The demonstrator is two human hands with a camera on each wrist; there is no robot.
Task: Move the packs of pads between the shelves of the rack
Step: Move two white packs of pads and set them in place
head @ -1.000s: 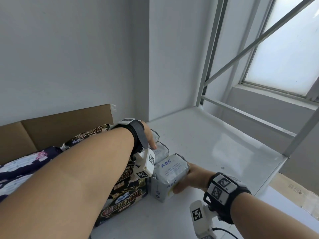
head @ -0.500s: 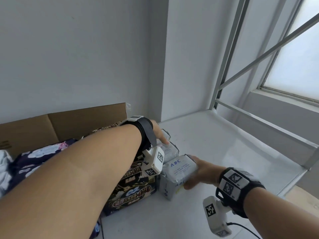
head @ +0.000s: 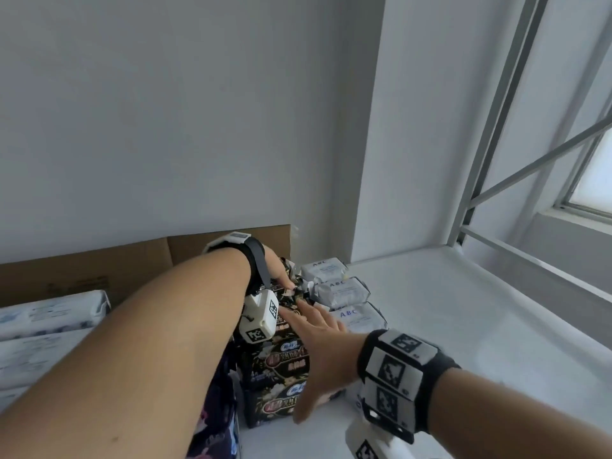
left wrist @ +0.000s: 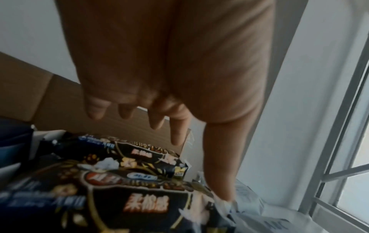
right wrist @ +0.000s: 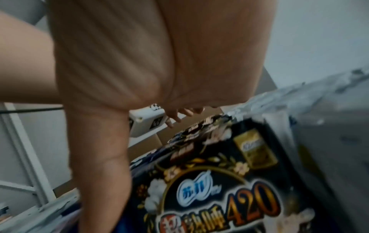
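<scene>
Three white ABC packs stand in a row on the white shelf. Left of them stand black packs with gold print, also seen in the left wrist view and the right wrist view. My left hand hovers over the far end of the black packs with relaxed fingers, its thumb reaching down to a white pack's crimped edge. My right hand lies flat across the black packs, fingers spread and straight, thumb down their front face. Neither hand holds anything.
A cardboard box flap rises behind the packs at left. White and blue packs and a dark floral pack lie at left. The rack's grey post and rail bound the shelf at right, near a window.
My right hand has let go of the white ABC pack, which now stands in the row, and has moved left onto the black packs. My left hand stayed over the black packs.
</scene>
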